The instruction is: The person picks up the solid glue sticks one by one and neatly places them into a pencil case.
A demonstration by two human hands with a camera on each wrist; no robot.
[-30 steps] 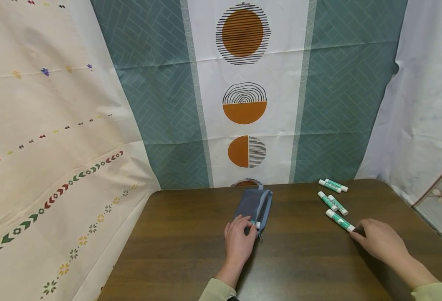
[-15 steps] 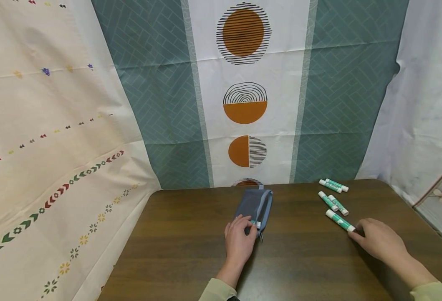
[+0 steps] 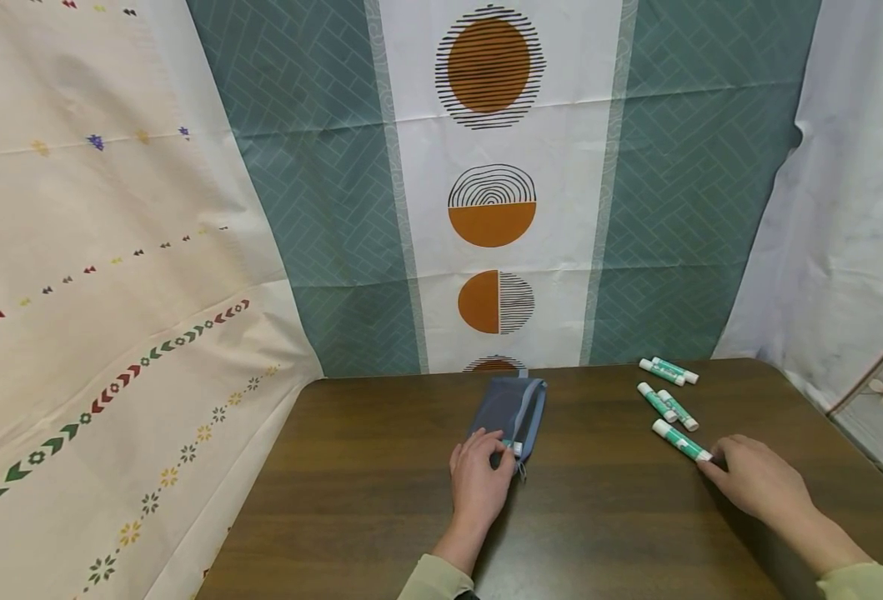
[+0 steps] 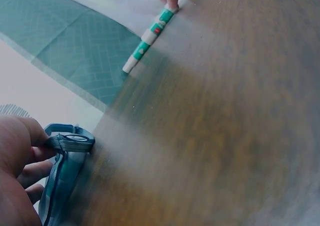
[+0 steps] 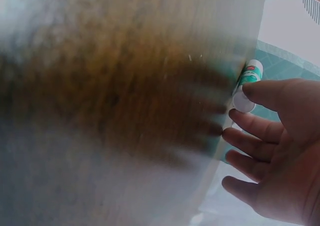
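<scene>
My left hand holds the near corner of a blue-grey zippered pouch with thumb and fingers. The pouch lies with its slit parted along the right side, and the white and green end of a glue stick shows inside. In the left wrist view the fingers grip the pouch's zipper end. To the right, my right hand pinches the near end of a green and white glue stick lying on the table. Its thumb covers part of the white cap in the right wrist view; the other fingers are loosely bent.
Several more glue sticks lie in pairs beyond the right hand, near the back right of the brown wooden table. Patterned cloth hangs behind the table's far edge, with cream cloth on the left and white cloth on the right.
The view has shifted very slightly. Both hands, the pouch and the glue sticks keep the same places on the table.
</scene>
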